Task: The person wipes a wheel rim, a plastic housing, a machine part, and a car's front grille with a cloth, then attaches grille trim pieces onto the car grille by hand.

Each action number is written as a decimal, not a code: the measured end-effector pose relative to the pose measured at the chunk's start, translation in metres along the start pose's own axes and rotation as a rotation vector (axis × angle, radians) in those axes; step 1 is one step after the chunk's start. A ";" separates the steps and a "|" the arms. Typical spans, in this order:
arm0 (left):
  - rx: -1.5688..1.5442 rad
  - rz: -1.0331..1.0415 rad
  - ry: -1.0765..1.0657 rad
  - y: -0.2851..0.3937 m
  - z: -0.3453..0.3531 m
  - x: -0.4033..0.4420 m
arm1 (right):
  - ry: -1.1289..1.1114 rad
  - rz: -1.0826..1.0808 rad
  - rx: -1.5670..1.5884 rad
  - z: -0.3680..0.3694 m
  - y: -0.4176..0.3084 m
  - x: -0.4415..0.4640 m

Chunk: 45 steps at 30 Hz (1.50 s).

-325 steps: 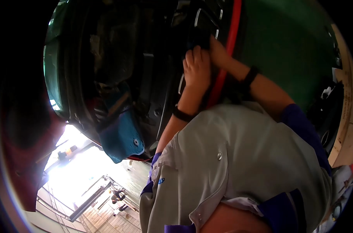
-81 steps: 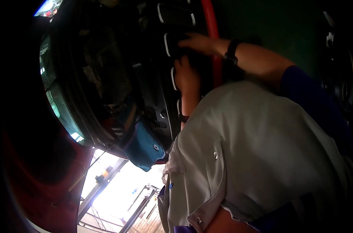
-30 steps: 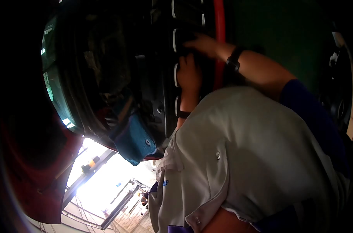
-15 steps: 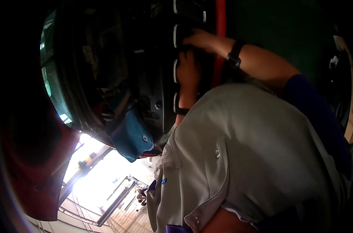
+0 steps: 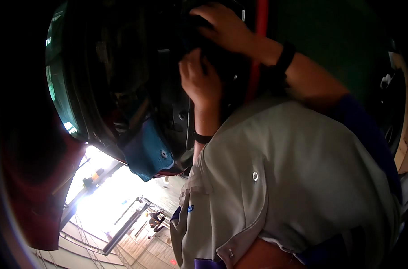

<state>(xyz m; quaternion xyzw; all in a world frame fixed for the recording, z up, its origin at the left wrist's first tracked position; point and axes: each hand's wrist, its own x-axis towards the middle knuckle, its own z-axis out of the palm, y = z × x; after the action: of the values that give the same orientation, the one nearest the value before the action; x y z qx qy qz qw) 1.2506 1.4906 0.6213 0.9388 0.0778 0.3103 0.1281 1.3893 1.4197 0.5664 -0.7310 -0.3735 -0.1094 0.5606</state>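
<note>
My left hand [image 5: 200, 80] is at the middle of the dark vehicle front, its fingers bent against a black part too dark to make out. Above it, my right hand [image 5: 226, 28] reaches in from the right, with its thumb and fingers curled round the same dark area. Whatever lies between the fingers is lost in shadow. A bright curved metal edge [image 5: 244, 12] shows beside my right hand. Dark bands circle both wrists. A blue painted panel [image 5: 148, 150] with a hole sits below and left of my left hand.
A red bar [image 5: 261, 22] runs behind my right forearm. Glass [image 5: 62, 103] curves along the left, with a dark red panel [image 5: 38, 188] beneath. At the lower left, a person [image 5: 155, 221] is on the distant bright floor. My grey-clad torso [image 5: 293, 179] fills the lower right.
Both hands have moved left, and my right hand also upward. The row of bright-rimmed openings beside them no longer shows, apart from one edge near the top. The view has shifted slightly.
</note>
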 end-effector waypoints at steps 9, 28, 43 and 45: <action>0.241 -0.080 -0.087 -0.044 0.008 0.000 | -0.075 -0.145 -0.259 0.010 0.004 0.006; 0.199 -0.267 -0.216 -0.022 0.000 0.008 | -0.219 -0.165 -0.301 0.015 -0.018 -0.002; 0.437 -0.136 -0.361 -0.022 0.008 0.015 | -0.417 -0.114 -0.494 0.034 0.014 0.059; 0.398 -0.166 -0.327 -0.025 0.010 0.011 | -0.463 -0.132 -0.541 0.042 0.017 0.065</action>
<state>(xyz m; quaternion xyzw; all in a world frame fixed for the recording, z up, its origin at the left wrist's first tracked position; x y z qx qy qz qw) 1.2631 1.5151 0.6125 0.9735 0.1923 0.1213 -0.0232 1.4355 1.4833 0.5770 -0.8325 -0.4945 -0.0717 0.2391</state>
